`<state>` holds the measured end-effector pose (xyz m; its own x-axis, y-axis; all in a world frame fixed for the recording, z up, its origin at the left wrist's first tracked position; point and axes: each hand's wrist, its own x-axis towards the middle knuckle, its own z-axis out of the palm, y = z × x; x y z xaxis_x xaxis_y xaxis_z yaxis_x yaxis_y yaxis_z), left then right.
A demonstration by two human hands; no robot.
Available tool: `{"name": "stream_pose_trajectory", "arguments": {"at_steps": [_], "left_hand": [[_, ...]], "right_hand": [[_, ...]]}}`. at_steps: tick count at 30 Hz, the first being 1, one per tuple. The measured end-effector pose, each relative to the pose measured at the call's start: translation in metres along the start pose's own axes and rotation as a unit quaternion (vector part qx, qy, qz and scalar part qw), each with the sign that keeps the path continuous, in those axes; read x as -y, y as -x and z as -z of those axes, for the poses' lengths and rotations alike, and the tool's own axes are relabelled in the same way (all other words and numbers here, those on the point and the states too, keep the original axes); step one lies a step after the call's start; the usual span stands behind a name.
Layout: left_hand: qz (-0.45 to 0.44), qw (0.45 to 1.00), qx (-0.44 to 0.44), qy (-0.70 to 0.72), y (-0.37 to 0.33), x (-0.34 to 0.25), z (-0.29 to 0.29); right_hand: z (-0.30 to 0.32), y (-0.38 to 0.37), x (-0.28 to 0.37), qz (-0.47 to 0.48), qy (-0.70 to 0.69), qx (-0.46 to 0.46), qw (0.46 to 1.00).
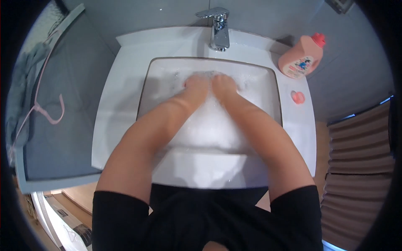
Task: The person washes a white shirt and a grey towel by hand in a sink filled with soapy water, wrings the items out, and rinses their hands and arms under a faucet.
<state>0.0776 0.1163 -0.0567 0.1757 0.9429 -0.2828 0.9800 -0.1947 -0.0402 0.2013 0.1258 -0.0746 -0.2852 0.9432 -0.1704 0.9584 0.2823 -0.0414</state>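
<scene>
Can't tell if your fingers are open or gripping, tbh: your left hand [196, 85] and right hand [225, 85] are partly sunk, close together, in frothy white suds [209, 125] inside the basin [260, 76]. On the white table [109, 121], right side, the red-capped pink bottle [316, 56] wears a pale label, blue motif, print too blurry to read.

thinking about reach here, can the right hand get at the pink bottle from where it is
Probably yes: apart from the basin rim, nothing appears to stand between the right hand and the pink bottle.
</scene>
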Motion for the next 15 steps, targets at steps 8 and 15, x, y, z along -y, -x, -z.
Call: {"name": "stream_pose_trajectory", "arguments": {"at_steps": [8, 15], "left_hand": [[-0.137, 0.959, -0.246, -0.001, 0.078, 0.033, 0.027], [-0.241, 0.862, -0.289, 0.339, 0.11, 0.033, 0.106]], "right_hand": [[0.072, 0.103, 0.017, 0.113, -0.017, -0.203, 0.972], [0.162, 0.138, -0.002, 0.146, -0.17, -0.268, 0.937]]}}
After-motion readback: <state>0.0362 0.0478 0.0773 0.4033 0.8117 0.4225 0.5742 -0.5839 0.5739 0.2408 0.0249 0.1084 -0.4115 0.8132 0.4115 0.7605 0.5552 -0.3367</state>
